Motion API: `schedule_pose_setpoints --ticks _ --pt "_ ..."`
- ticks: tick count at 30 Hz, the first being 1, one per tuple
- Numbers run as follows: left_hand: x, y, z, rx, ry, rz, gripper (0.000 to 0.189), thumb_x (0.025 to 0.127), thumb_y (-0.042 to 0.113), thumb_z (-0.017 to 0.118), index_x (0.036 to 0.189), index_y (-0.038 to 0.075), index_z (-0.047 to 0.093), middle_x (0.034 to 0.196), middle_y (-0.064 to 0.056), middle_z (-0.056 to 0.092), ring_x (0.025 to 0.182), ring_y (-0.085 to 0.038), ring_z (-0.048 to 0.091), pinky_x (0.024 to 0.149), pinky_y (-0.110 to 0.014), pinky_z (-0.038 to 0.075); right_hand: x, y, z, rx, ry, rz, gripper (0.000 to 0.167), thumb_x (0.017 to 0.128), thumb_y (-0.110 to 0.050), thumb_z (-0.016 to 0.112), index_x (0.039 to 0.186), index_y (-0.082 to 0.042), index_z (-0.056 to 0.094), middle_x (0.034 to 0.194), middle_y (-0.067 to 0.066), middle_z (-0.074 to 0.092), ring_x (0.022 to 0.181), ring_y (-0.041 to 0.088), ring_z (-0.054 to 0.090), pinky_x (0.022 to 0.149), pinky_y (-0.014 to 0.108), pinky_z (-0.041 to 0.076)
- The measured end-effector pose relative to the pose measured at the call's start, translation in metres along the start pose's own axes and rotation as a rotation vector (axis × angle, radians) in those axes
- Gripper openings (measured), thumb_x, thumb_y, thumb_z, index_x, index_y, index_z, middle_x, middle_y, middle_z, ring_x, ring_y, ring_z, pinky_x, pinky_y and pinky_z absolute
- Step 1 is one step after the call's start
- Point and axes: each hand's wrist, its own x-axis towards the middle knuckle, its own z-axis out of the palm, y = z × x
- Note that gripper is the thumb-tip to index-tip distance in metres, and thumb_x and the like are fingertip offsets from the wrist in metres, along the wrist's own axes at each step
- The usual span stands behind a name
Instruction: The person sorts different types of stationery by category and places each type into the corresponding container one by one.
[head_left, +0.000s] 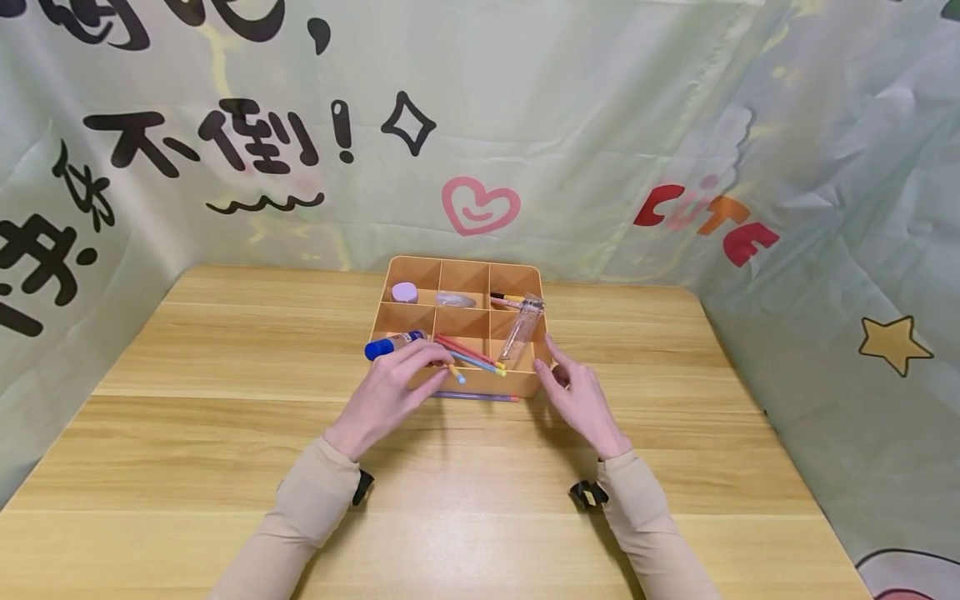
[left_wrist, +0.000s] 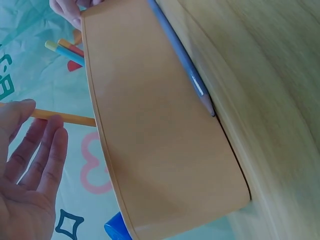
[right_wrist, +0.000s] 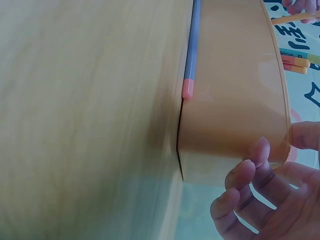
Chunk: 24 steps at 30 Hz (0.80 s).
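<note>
My left hand (head_left: 393, 387) pinches a yellow-orange pencil (left_wrist: 75, 119) between thumb and fingers over the front of an orange six-compartment organizer (head_left: 487, 383); the pencil's blue end (head_left: 461, 379) points down to the right. At the organizer's front right corner, my right hand (head_left: 581, 404) grips the wall, thumb (right_wrist: 305, 135) over the rim and fingers outside. Red pencils (head_left: 461, 347) and a blue pencil (head_left: 483, 363) lean across the front middle compartment. A blue-capped glue stick (head_left: 393, 343) lies in the front left one. A clear tube (head_left: 521, 329) leans in the front right one.
On the table, a purple-blue pencil (head_left: 480, 397) lies along the organizer's front wall. The back compartments hold a lilac-lidded jar (head_left: 404, 292), a small translucent item (head_left: 456, 300) and several pencils (head_left: 506, 301). A printed curtain (head_left: 585, 108) stands behind the wooden table (head_left: 480, 508).
</note>
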Motion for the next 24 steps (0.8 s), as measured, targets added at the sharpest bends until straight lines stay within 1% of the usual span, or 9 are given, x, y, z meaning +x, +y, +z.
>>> schedule_pose_setpoints --ticks 7,10,14,17,21,24 --pt "-0.0008 -0.0009 0.0010 0.014 -0.017 -0.078 0.013 0.091 0.006 0.072 0.105 0.006 0.070 0.100 -0.005 0.074 0.082 -0.015 0.070 0.070 -0.033 0.061 -0.0002 0.0001 -0.0005 0.006 -0.003 0.000 0.055 0.103 -0.028 0.057 0.149 -0.001 0.045 0.056 -0.003 0.041 0.048 0.004 0.033 0.046 0.024 0.033" --pt "-0.0014 -0.0015 0.0018 0.019 -0.020 -0.098 0.013 0.092 0.007 0.072 0.105 0.006 0.070 0.100 -0.006 0.073 0.081 -0.015 0.070 0.070 -0.034 0.061 -0.0007 -0.0002 -0.0007 0.010 -0.008 0.002 0.055 0.103 -0.028 0.057 0.149 0.000 0.044 0.057 -0.003 0.041 0.048 0.004 0.033 0.046 0.024 0.033" --pt "-0.0022 -0.0026 0.0027 0.033 -0.029 -0.104 0.013 0.092 0.005 0.072 0.105 0.007 0.070 0.100 -0.005 0.073 0.080 -0.015 0.070 0.067 -0.034 0.061 -0.0011 -0.0009 -0.0009 0.009 -0.011 0.005 0.056 0.103 -0.028 0.057 0.149 0.000 0.044 0.057 -0.002 0.041 0.048 0.005 0.033 0.046 0.024 0.033" --pt "-0.0029 -0.0035 0.0041 0.061 -0.045 -0.106 0.015 0.091 0.004 0.073 0.104 0.008 0.070 0.100 -0.004 0.073 0.078 -0.014 0.069 0.064 -0.031 0.059 -0.0011 -0.0010 -0.0009 0.009 -0.009 0.005 0.056 0.103 -0.028 0.057 0.149 0.000 0.044 0.057 -0.002 0.041 0.048 0.005 0.033 0.046 0.024 0.033" --pt "-0.0034 -0.0041 0.0056 0.121 -0.060 -0.100 0.016 0.090 0.005 0.074 0.104 0.011 0.069 0.100 -0.002 0.073 0.077 -0.013 0.068 0.062 -0.026 0.057 -0.0010 -0.0008 -0.0008 0.010 -0.007 0.002 0.056 0.103 -0.028 0.057 0.149 0.001 0.044 0.057 -0.002 0.041 0.048 0.004 0.033 0.046 0.024 0.033" --pt "-0.0034 -0.0043 0.0063 0.196 -0.062 -0.077 0.014 0.090 0.007 0.075 0.103 0.011 0.070 0.100 -0.002 0.074 0.080 -0.014 0.069 0.065 -0.026 0.058 -0.0009 -0.0007 -0.0008 0.011 -0.008 0.001 0.056 0.103 -0.028 0.057 0.150 0.001 0.044 0.057 -0.002 0.041 0.048 0.004 0.033 0.045 0.024 0.033"
